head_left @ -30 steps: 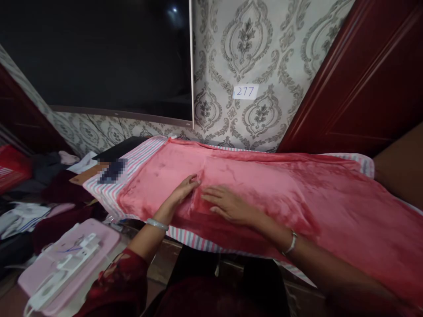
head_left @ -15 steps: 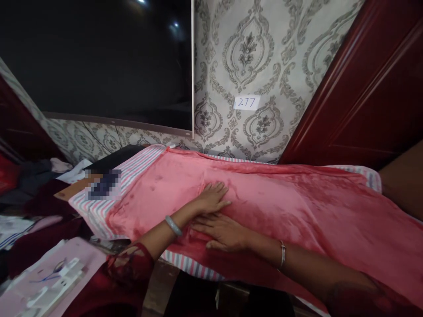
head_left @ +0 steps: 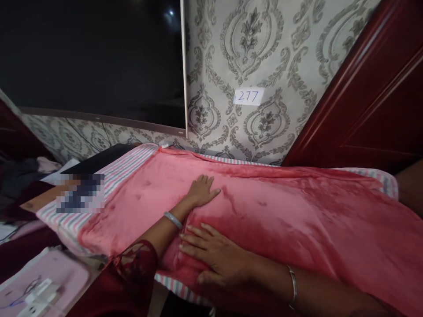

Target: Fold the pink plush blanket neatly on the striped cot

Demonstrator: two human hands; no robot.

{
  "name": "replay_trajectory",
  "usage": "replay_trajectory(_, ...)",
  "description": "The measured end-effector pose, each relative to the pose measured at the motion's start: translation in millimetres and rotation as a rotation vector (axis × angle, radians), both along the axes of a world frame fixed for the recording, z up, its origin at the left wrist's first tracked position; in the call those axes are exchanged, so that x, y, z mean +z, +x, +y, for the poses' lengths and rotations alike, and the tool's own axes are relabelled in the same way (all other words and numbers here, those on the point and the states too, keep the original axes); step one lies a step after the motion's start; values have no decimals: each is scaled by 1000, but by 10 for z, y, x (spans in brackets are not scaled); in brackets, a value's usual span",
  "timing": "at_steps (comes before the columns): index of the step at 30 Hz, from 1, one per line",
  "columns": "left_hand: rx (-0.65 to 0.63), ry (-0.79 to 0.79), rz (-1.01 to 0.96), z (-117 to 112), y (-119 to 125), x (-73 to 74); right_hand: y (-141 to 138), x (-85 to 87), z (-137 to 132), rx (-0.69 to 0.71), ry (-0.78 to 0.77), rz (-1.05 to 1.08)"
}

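A soft pink-red plush cloth (head_left: 280,211) is spread over a striped ironing board (head_left: 128,163), whose striped cover shows along its edges. My left hand (head_left: 200,192) lies flat on the plush near the middle, fingers spread, a grey bangle on its wrist. Closer to me, my right hand (head_left: 218,255) rests palm down on the same cloth with its fingers apart. A silver bangle circles that wrist. Neither hand grips anything. Small creases and darker brushed patches mark the plush around both hands, and a fold runs along its far edge.
A large dark television (head_left: 92,57) hangs over the left end. Behind the board is patterned wallpaper (head_left: 211,66) with a paper label (head_left: 248,96) reading 277. A dark red wooden door or panel (head_left: 373,101) slants at right. Lower left, a pink surface (head_left: 66,266) holds a white power strip.
My hands have moved apart: the left is slightly farther up and left on the cloth, the right has come nearer to me. The view has shifted a little closer.
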State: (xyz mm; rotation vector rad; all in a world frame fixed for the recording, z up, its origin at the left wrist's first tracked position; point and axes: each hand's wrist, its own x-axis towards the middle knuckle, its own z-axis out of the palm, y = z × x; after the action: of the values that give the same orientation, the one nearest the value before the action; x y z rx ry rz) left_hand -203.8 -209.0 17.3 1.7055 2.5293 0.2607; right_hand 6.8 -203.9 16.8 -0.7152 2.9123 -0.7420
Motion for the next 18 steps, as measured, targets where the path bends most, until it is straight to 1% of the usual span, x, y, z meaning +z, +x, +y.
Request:
replay_trajectory(3,-2,42,24,-3,-6,-71,9,24,-4,8,17,41)
replay_trajectory(7,-8,59,56,-8,-8,-100,-7,10,-8,9,78,82)
replay_trajectory(11,-6,71,49,-5,23,-89,-18,-60,-16,-3,131,92)
replay_trajectory(15,2,58,15,11,47,-76,-6,-117,-49,-51,153,104)
replay_trajectory(18,6,-6,-38,18,40,2,10,-99,-78,-72,172,106)
